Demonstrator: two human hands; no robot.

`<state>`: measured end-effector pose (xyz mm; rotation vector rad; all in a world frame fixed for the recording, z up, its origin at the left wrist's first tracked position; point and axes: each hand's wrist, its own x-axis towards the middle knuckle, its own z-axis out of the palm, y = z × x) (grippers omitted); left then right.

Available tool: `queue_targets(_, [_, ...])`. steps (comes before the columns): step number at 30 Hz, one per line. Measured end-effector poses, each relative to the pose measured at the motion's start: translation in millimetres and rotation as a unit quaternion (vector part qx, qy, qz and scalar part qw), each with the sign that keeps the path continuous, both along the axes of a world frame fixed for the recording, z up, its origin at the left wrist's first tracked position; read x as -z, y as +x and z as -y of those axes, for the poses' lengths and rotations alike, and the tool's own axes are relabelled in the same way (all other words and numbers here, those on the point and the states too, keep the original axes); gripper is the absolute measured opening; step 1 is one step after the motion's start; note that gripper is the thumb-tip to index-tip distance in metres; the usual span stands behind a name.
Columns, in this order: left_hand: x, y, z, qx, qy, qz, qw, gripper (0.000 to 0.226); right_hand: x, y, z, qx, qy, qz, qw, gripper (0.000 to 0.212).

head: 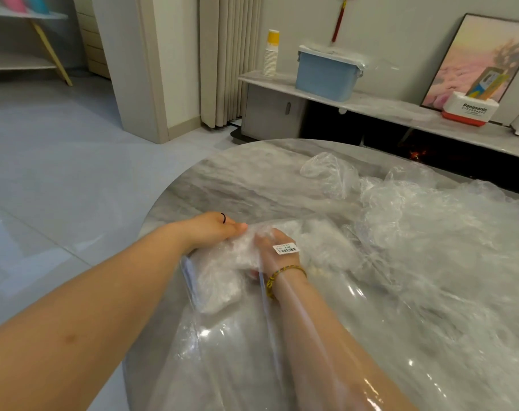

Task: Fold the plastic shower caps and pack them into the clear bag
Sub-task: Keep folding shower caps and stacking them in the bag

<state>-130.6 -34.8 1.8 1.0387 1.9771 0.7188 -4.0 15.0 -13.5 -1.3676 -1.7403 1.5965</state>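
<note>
Clear film covers the right grip — it is thrust inside the large clear plastic bag in the lower middle of the frame. Its fingertips are buried in a wad of crumpled white plastic shower caps, so I cannot tell whether it is clenched. Outside the bag, the left grip curls its fingers over the film atop that wad, clutching it. A white barcode sticker sits on the bag over the right grip. At centre right, loose clear caps are heaped on the round grey marble counter — beyond, at upper right, stands a pale blue lidded box.
</note>
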Motion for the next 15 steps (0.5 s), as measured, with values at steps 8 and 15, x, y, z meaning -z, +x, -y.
queue_targets(8, [-3, -6, -6, 0.034, -0.041, -0.028, 0.998, 0.035, 2, -10, -10, -0.03, 0.04, 0.143, 0.988, 0.026])
queue_targets(15, [-3, -10, -8, 0.018, -0.029, -0.035, 0.999, 0.04, -9, 12, 5, 0.028, -0.037, -0.071, 0.996, 0.025])
